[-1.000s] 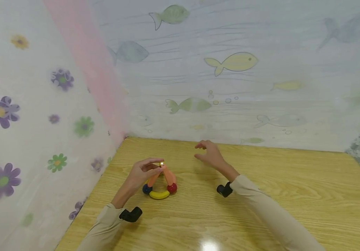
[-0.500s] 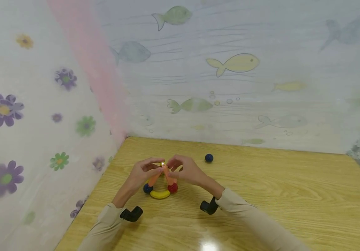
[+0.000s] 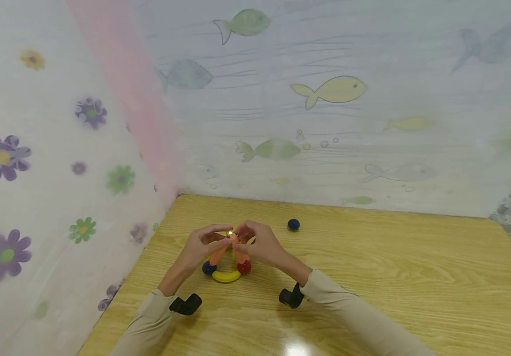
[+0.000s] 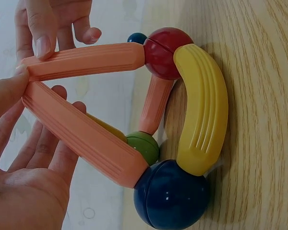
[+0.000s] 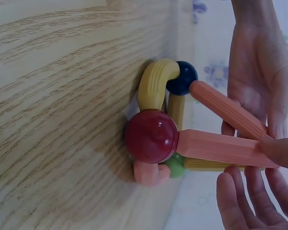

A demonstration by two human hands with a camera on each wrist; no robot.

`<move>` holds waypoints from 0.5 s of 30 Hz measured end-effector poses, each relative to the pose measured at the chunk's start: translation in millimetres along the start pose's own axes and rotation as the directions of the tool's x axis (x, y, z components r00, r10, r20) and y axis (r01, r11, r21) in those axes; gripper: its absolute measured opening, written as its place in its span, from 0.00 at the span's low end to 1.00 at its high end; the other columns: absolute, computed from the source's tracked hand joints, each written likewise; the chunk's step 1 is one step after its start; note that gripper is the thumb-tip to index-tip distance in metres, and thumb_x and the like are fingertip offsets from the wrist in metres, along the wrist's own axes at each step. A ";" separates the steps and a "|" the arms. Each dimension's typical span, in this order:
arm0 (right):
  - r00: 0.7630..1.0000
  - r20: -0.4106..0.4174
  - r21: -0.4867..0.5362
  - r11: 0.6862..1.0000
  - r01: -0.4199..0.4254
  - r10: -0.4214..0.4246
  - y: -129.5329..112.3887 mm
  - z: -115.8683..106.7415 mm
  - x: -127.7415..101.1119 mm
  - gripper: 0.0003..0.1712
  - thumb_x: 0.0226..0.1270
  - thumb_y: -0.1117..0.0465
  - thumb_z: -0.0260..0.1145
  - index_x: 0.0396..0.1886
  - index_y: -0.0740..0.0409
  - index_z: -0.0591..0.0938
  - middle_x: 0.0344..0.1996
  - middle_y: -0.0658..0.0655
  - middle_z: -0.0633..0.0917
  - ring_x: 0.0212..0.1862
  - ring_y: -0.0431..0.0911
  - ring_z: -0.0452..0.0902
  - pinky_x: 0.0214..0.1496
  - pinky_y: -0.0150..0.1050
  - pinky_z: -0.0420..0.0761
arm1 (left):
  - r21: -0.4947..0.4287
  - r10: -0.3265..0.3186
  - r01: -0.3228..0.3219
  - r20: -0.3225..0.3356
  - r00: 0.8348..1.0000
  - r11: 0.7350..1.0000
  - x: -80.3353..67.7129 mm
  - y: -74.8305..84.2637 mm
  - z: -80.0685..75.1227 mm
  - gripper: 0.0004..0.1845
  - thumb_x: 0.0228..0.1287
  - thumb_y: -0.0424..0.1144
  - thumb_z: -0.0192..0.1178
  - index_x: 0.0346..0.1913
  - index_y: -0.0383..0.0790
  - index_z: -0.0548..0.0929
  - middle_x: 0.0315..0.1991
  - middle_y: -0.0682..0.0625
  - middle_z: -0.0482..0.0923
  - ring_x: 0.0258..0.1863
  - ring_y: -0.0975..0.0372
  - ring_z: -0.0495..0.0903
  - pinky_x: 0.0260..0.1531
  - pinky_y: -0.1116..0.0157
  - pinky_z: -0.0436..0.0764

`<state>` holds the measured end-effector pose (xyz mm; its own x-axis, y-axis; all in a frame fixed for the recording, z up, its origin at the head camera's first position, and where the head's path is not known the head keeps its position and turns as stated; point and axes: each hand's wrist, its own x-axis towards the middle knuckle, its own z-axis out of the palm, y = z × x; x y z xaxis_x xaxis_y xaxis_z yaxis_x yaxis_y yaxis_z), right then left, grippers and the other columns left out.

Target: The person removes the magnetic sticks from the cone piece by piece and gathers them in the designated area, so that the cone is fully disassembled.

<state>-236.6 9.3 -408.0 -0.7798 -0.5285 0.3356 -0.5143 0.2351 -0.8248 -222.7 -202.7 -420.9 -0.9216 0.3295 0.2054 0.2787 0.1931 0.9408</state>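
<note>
A magnetic rod-and-ball frame stands on the wooden table. Its base joins a blue ball (image 4: 173, 196), a red ball (image 5: 151, 136) and a green ball (image 4: 144, 147) with rods, among them a curved yellow rod (image 3: 226, 276). Two orange rods slope up from the blue and red balls until their upper ends meet. My left hand (image 3: 199, 247) pinches the top of the blue ball's orange rod (image 4: 89, 136). With thumb and fingers, my right hand (image 3: 264, 244) pinches the upper end of the red ball's orange rod (image 5: 221, 146). A yellow rod rises behind, its top partly hidden by fingers.
A loose dark blue ball (image 3: 293, 224) lies on the table (image 3: 393, 267) behind my right hand. The flower-printed wall (image 3: 50, 198) borders the table at left, and a fish-printed wall (image 3: 335, 163) runs along its back edge.
My right hand has come left and down from the back of the table and now pinches an orange rod. The loose blue ball shows where that hand was. The left hand stays put.
</note>
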 end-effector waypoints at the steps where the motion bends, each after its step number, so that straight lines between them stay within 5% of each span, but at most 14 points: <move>1: 1.000 0.001 0.006 1.000 0.000 0.000 -0.2 -0.2 -0.6 0.12 0.60 0.64 0.69 0.42 0.61 0.80 0.34 0.57 0.82 0.35 0.48 0.78 0.32 0.34 0.79 | 0.001 -0.001 0.001 0.000 1.000 1.000 0.0 0.1 0.0 0.21 0.64 0.38 0.62 0.59 0.36 0.77 0.52 0.42 0.77 0.45 0.53 0.80 0.45 0.60 0.79; 15: 0.998 0.031 0.022 0.998 0.055 -0.056 1.8 -9.4 -16.2 0.11 0.62 0.66 0.66 0.45 0.61 0.80 0.39 0.56 0.82 0.37 0.49 0.80 0.33 0.42 0.81 | -0.017 0.005 -0.005 0.002 1.000 1.000 -1.3 -0.1 -1.2 0.20 0.64 0.37 0.61 0.59 0.38 0.77 0.56 0.45 0.75 0.47 0.54 0.79 0.45 0.60 0.79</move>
<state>-228.3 25.9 -410.6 -0.7386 -0.5658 0.3666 -0.5483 0.1877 -0.8149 -221.9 -204.2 -420.9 -0.9195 0.3324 0.2098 0.2790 0.1760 0.9440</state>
